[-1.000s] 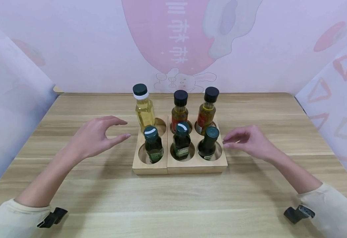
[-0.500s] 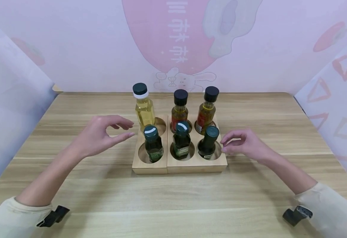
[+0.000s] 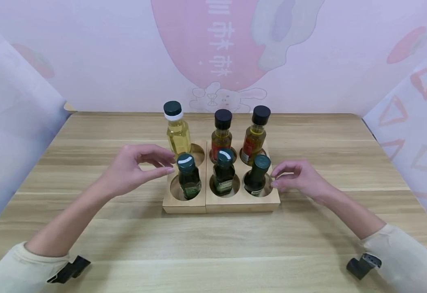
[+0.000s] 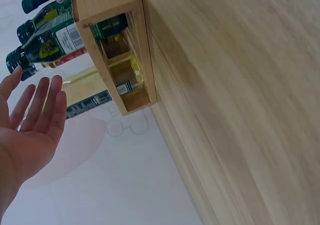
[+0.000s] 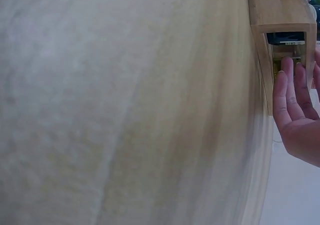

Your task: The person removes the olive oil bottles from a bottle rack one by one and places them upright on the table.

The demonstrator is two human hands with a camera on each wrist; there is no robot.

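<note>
A wooden bottle rack (image 3: 242, 208) in two joined pieces holds bottles in round holes. My left hand (image 3: 134, 171) reaches over its left end, fingers spread, with thumb and fingertips just beside the green cap of the front-left dark green bottle (image 3: 189, 181). In the left wrist view the palm (image 4: 32, 145) is empty and the fingers are apart. At the rack's right end, my right hand (image 3: 297, 179) holds the edge of the top board. The right wrist view shows several fingers of this hand (image 5: 300, 135) in the rack's open end, under that board.
Two more dark green bottles, middle (image 3: 224, 175) and right (image 3: 257, 177), fill the front row. Behind stand a tall pale yellow oil bottle (image 3: 178, 136) and two black-capped bottles, one centre (image 3: 221, 140) and one right (image 3: 254, 142). A printed backdrop (image 3: 125, 61) rises behind the table (image 3: 213, 260).
My left hand has moved right, up to the front-left bottle. My right hand has shifted slightly left onto the rack's edge. The bottles and rack stay put.
</note>
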